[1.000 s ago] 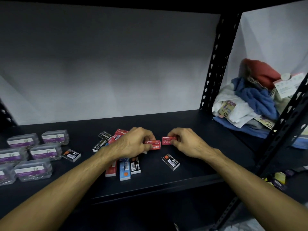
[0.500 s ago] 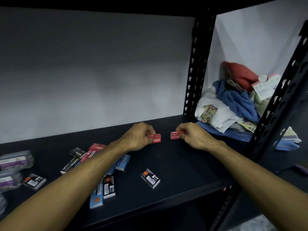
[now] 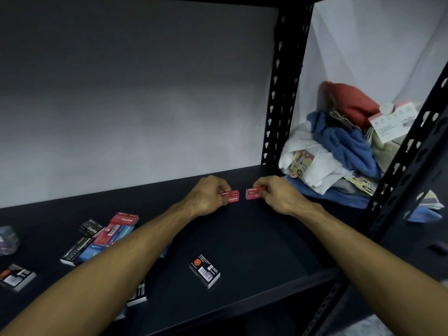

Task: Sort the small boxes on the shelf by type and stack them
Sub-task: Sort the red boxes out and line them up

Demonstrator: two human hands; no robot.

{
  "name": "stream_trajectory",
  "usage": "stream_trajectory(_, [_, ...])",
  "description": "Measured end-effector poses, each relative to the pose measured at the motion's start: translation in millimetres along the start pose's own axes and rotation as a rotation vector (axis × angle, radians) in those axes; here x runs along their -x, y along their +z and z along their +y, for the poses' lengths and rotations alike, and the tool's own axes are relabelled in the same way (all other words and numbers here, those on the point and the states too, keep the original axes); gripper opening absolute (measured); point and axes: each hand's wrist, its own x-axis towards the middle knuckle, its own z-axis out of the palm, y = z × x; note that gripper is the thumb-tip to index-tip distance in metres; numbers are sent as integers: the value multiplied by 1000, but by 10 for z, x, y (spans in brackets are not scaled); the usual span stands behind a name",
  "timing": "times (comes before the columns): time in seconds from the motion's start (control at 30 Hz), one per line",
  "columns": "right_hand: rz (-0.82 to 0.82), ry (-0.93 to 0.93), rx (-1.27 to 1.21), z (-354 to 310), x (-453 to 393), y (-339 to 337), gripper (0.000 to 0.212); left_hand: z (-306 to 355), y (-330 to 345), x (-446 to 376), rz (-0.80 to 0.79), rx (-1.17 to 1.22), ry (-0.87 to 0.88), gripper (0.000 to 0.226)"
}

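Note:
My left hand (image 3: pixel 208 195) grips a red staples box (image 3: pixel 233 196) and my right hand (image 3: pixel 276 194) grips another red staples box (image 3: pixel 253 193). Both boxes are low over the dark shelf (image 3: pixel 254 241) near its back right, a small gap between them. A pile of red, blue and black staple boxes (image 3: pixel 106 235) lies at the left, partly hidden by my left forearm. One black box (image 3: pixel 204 270) lies alone near the front. Another black box (image 3: pixel 17 276) sits at the far left.
A black perforated upright (image 3: pixel 282 93) stands behind the hands, another upright (image 3: pixel 407 166) at the front right. A heap of folded cloths (image 3: pixel 339 151) with paper tags fills the bay to the right. A clear plastic case (image 3: pixel 7 240) shows at the left edge.
Both hands carried their red boxes from the pile toward the back right of the shelf. The view followed to the right, so the clear cases have mostly left the frame.

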Motion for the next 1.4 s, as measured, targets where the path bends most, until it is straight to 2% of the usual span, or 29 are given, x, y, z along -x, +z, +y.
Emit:
stream_trajectory(0.27, [3, 2, -8, 66, -57, 64, 21, -2, -16, 19, -11, 20, -3, 26])
stream_trajectory(0.43, [-2, 35, 8, 88, -37, 91, 59, -22, -97, 117, -36, 11, 3, 50])
stream_trajectory(0.57, [29, 32, 41, 44, 48, 81, 71, -114, -274, 344, 4, 1, 12, 54])
stream_trajectory(0.77, [217, -7, 97, -237, 220, 105, 62, -413, -659, 829, 98, -25, 6, 42])
stream_trajectory(0.87, [242, -50, 97, -482, 235, 127, 53, -603, -847, 1074, 126, -19, -37, 33])
stream_trajectory(1.03, [190, -135, 87, -985, 222, 250, 41, -903, -1127, 1434, 147, -17, -112, 20])
stream_trajectory(1.4, [-5, -371, 44, -1966, -14, 852, 30, -1339, -1386, 1785, 116, -116, -169, 21])
